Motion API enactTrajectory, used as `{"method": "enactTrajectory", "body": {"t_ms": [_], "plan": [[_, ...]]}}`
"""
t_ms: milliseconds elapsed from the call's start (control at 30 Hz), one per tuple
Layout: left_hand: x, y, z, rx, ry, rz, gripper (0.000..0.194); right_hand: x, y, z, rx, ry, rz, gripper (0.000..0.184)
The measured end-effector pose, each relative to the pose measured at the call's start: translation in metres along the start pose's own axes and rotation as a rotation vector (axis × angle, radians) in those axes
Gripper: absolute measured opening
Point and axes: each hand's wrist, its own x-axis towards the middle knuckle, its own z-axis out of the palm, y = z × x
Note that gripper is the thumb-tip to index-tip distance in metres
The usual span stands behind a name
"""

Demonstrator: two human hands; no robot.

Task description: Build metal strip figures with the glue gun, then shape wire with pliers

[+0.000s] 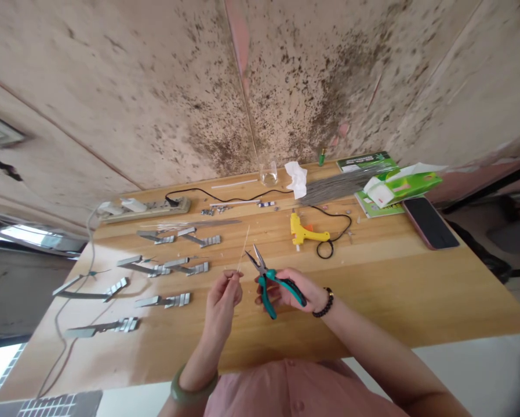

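Near the middle of the table, my left hand (225, 292) pinches a thin, pale, straight wire-like strand (244, 248) that points up and away. My right hand (292, 289) is wrapped round a pair of needle-nose pliers (266, 281) with teal and black handles. The jaws of the pliers are spread apart, just to the right of the strand. I cannot tell whether they touch it. Several grey, bent strip pieces with folded bands (173, 300) lie to the left of my hands.
A yellow glue gun (305, 231) with a black cord lies right of centre. Behind it are a bundle of grey wires (342, 184), a crumpled tissue (296, 179) and a clear cup (268, 172). A phone (431, 223) and a green tissue pack (401, 186) lie right; a power strip (146, 209) lies back left.
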Motion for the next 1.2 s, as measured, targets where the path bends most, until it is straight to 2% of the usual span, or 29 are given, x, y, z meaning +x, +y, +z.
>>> {"method": "enactTrajectory", "body": {"t_ms": [100,200,400,667,1000,1200], "plan": [[0.000,0.006,0.000,0.117,-0.006,-0.010,0.027,0.001,0.004,-0.002,0.071,-0.037,0.001,0.035],[-0.001,0.013,0.002,0.252,-0.012,-0.025,0.029,0.001,0.006,0.000,-0.018,0.032,-0.031,0.034],[-0.006,0.026,0.010,0.449,-0.090,0.000,0.027,0.001,0.006,0.002,-0.194,0.086,-0.065,0.049],[-0.008,0.033,0.016,0.570,-0.165,0.008,0.027,0.002,0.005,0.002,-0.307,0.091,-0.067,0.042],[-0.008,0.035,0.014,0.614,-0.181,0.002,0.031,-0.001,-0.002,0.006,-0.406,0.071,-0.038,0.038],[-0.009,0.037,0.014,0.603,-0.163,-0.019,0.033,-0.001,-0.002,0.006,-0.382,0.035,-0.024,0.036]]}}
